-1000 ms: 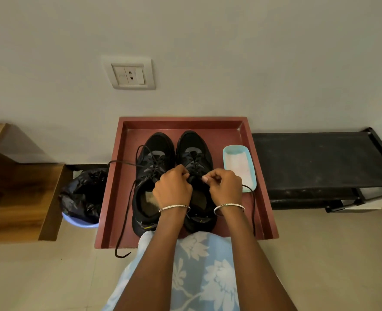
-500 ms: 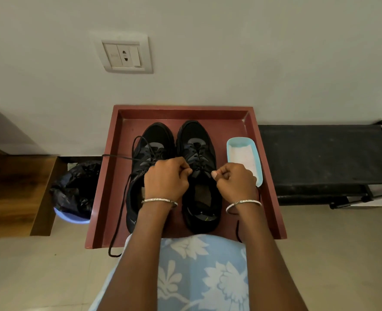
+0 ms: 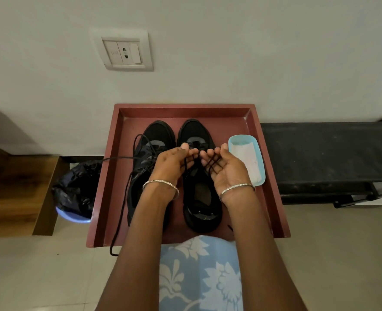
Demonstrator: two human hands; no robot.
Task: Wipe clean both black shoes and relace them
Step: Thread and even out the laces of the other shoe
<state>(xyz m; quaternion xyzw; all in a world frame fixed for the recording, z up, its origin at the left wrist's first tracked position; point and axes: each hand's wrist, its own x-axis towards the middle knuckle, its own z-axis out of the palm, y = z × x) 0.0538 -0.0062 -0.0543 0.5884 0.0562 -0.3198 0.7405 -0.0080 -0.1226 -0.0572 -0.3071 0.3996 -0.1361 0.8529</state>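
Two black shoes stand side by side, toes to the wall, on a dark red tray (image 3: 185, 108). Over the right shoe (image 3: 202, 212), my left hand (image 3: 171, 163) and my right hand (image 3: 227, 168) are turned palm up. Their curled fingers hook under the crossed black shoelace (image 3: 210, 165), whose strands lie across my right fingers. The left shoe (image 3: 157, 134) has a loose lace (image 3: 122, 198) trailing over the tray's left rim and front edge. A light blue dish (image 3: 260, 176) holding a white cloth (image 3: 246, 156) sits right of the shoes.
The tray stands against a white wall with a socket plate (image 3: 126, 52). To its left are a bin lined with a black bag (image 3: 77, 187) and wooden furniture (image 3: 17, 187). A low black bench (image 3: 320, 153) stands at the right. My blue floral garment (image 3: 199, 277) fills the foreground.
Both hands turned from knuckles-up fists pinching the lace to palms-up, fingers hooked under the right shoe's crossed lacing. The view drew nearer to the tray.
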